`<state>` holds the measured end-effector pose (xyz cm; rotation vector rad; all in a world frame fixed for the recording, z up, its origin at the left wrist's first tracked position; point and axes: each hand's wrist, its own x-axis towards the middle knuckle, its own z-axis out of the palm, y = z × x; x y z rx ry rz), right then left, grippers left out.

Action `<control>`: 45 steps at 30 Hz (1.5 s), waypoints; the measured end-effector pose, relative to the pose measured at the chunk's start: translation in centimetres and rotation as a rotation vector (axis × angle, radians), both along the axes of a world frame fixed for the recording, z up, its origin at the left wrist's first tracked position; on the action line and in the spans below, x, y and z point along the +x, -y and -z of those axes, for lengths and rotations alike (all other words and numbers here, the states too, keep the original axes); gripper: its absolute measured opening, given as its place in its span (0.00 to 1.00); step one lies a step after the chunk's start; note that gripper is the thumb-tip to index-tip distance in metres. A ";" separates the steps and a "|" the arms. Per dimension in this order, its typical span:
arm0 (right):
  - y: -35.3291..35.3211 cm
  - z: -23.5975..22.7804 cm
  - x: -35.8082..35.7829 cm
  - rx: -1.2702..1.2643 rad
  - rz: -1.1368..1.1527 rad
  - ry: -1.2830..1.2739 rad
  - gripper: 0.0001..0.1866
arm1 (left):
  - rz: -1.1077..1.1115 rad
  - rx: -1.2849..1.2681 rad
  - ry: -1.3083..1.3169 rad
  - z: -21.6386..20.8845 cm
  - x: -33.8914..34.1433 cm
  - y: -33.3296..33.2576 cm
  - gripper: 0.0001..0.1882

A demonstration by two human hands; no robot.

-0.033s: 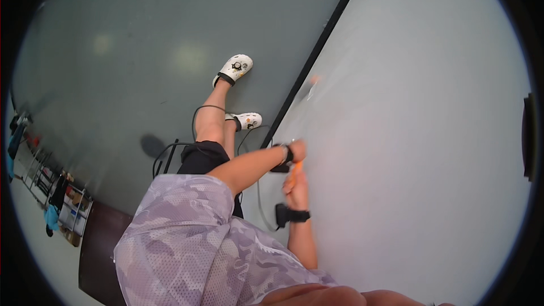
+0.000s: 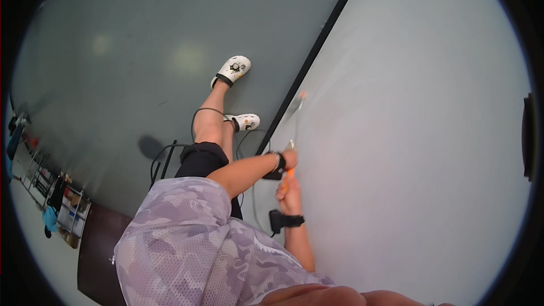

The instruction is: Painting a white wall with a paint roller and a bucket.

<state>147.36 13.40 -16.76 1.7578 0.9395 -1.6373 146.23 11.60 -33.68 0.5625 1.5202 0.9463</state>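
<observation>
My left hand (image 2: 290, 160) is wrapped round an orange-handled tool (image 2: 291, 172) with a pale metallic end, close to a broad pale surface (image 2: 419, 136). Below it, my right hand (image 2: 290, 196) grips the rear of the same handle. The tool's exact kind is not clear. Beyond its metallic end, a thin bright streak and a small orange-pink spot (image 2: 303, 95) show against the pale surface; I cannot tell whether they are a reflection. Black straps circle both wrists, the right one carrying a boxy black device (image 2: 276, 221).
A black strip (image 2: 317, 54) divides the pale surface from the grey floor (image 2: 136, 28). My feet wear white clogs (image 2: 232, 69). Dark cables (image 2: 198, 113) loop near my legs. At the left are a dark brown panel (image 2: 102, 249) and loaded shelving (image 2: 71, 215).
Both hands and the orange-handled tool have shifted slightly left and down in the picture, both grips kept. The orange-pink spot has moved left and down too.
</observation>
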 end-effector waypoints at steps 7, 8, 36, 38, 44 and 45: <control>-2.4 -4.6 -11.7 0.149 -0.056 -0.305 0.10 | -0.394 0.142 0.017 -6.8 -16.7 -2.3 0.10; -3.1 -4.0 -14.3 0.116 -0.059 -0.359 0.10 | -0.328 0.233 -0.411 -6.5 -19.2 -3.1 0.10; 1.1 -3.0 9.5 0.026 -0.038 -0.020 0.11 | -0.045 -0.185 0.030 -4.7 7.1 1.4 0.10; 2.0 -2.8 8.3 0.052 -0.045 0.011 0.10 | 0.104 -0.112 -0.129 -3.9 6.7 1.9 0.10; -2.5 3.2 -3.3 0.097 -0.151 -0.372 0.10 | -0.290 -0.012 -0.335 0.6 -8.8 -2.6 0.07; -2.1 4.1 -4.8 0.055 -0.172 -0.364 0.10 | -0.434 -0.068 -0.222 2.1 -9.5 -2.6 0.07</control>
